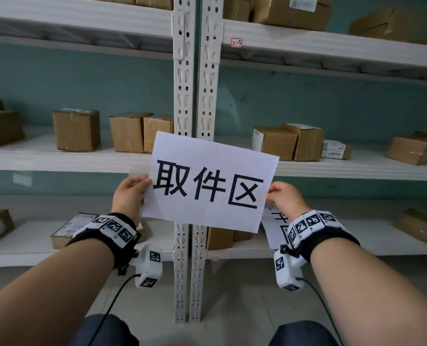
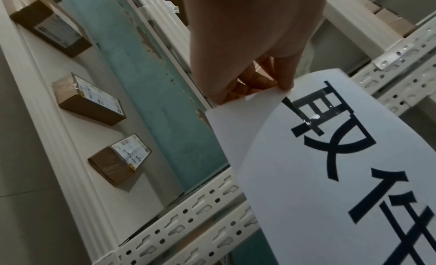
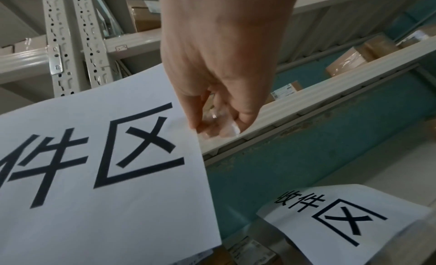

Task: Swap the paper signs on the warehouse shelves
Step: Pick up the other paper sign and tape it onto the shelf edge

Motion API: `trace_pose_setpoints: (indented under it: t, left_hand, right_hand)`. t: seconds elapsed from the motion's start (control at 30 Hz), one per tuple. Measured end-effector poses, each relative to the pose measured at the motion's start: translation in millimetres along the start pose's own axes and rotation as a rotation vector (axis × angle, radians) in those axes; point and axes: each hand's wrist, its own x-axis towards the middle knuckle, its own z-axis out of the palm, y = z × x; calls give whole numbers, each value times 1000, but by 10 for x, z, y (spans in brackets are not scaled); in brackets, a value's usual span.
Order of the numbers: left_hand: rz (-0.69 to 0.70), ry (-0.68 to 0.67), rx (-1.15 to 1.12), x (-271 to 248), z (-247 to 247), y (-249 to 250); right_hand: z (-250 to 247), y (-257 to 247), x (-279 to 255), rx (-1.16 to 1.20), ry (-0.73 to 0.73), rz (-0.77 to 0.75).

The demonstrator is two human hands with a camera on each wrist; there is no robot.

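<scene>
Left hand: the left hand (image 1: pixel 130 193) pinches the left edge of the big paper sign (image 1: pixel 208 182), thumb on the front and fingers (image 2: pixel 250 83) curled behind it.
Right hand: the right hand (image 1: pixel 286 197) pinches the right edge of the same sign between thumb and curled fingertips (image 3: pixel 226 128).
Big paper sign: it hangs in the air between the two hands, a bit tilted, with three large black characters on it. A bit of clear tape shows near the edge by the left hand.
Second paper sign: another sheet (image 3: pixel 346 222) lies lower down, just below the right hand, on the low shelf (image 1: pixel 382 242). It bends over the shelf's front edge.
Posts: two white posts with holes (image 1: pixel 195 96) stand behind the big sign, between the hands.
Middle shelf: the white shelf (image 1: pixel 57 159) runs behind both hands.
Boxes: brown boxes (image 1: pixel 76 129) sit on the shelves, farther back than the hands, to both sides.
Wall: a blue-green wall (image 1: pixel 319 106) is behind everything.
</scene>
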Motion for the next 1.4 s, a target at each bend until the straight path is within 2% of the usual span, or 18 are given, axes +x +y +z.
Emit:
trace_pose_setpoints:
  t: [0.1,0.23,0.53,0.87,1.03,1.2,1.4]
  left_hand:
    - [1,6,43,161,-62,18]
    - [19,8,167,392,-92,36]
    - [99,26,384,702,-28,87]
    - [100,38,471,846,-23,8]
    - [116,92,542,937,-52,0]
    - [150,125,643,995,-41,25]
    - [154,141,640,1012,-65,-11]
  right_hand:
    - [69,-5,176,-3,-35,5]
    - [139,-45,435,-4,-7,-1]
    - [248,-188,837,-36,165,-40]
    - [283,-110,953,-35,220,6]
    - [252,-86,1012,-12,290,18]
    - [205,-93,1065,-3,295,-24]
    - [225,-12,1095,30,207,-86]
